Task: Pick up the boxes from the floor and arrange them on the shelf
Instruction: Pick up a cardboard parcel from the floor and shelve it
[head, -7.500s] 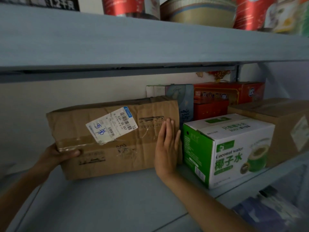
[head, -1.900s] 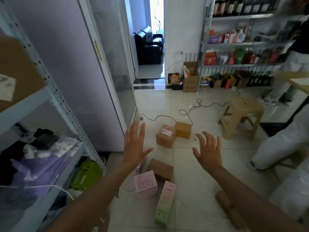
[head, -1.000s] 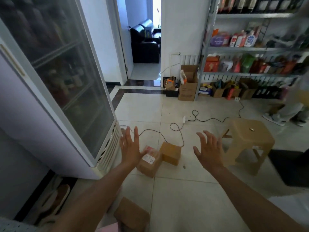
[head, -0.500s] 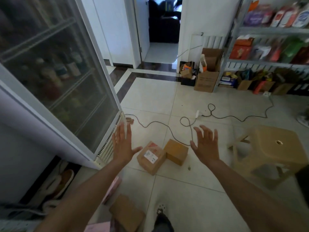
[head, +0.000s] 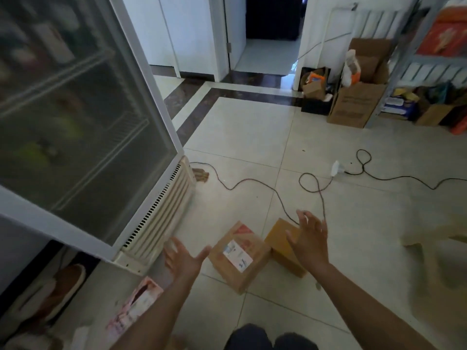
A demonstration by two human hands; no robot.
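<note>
Both hands empty.
- Left hand [head: 184, 258]: fingers spread, thumb out to the right, palm turned toward the boxes. It sits just left of the labelled box, with a gap between them.
- Right hand [head: 309, 242]: fingers spread and straight, motion-blurred. It overlaps the right part of the plain box in view; can't tell if it touches.

Count on the near floor: 3 small boxes (2 brown, 1 pink).
1. Brown cardboard box with a white shipping label [head: 238, 257]. The label is on the top face, with red print at the far corner. The box lies flat on the pale floor tiles [head: 240, 135], turned diagonal to the grout lines, between the two hands.
2. Plain brown cardboard box [head: 280, 245], no label visible. It is right of box 1 and touching it or nearly so, also lying diagonal.
3. Pink printed carton [head: 136, 304], near left, partly hidden behind the left forearm. The print is too blurred to read.

Further out:
- 1 glass-door fridge with a white frame [head: 88, 122] on the left; its cream vent grille is just left of the left hand.
- 1 black cable [head: 252, 183] snakes across the tiles beyond the boxes to a white plug [head: 336, 169].
- 1 beige plastic stool [head: 442, 238] on the right, blurred.
- 1 grey metal shelf rack [head: 409, 51] at far right, stocked.
- 1 large open cardboard carton [head: 356, 104] on the floor just left of the rack.
</note>
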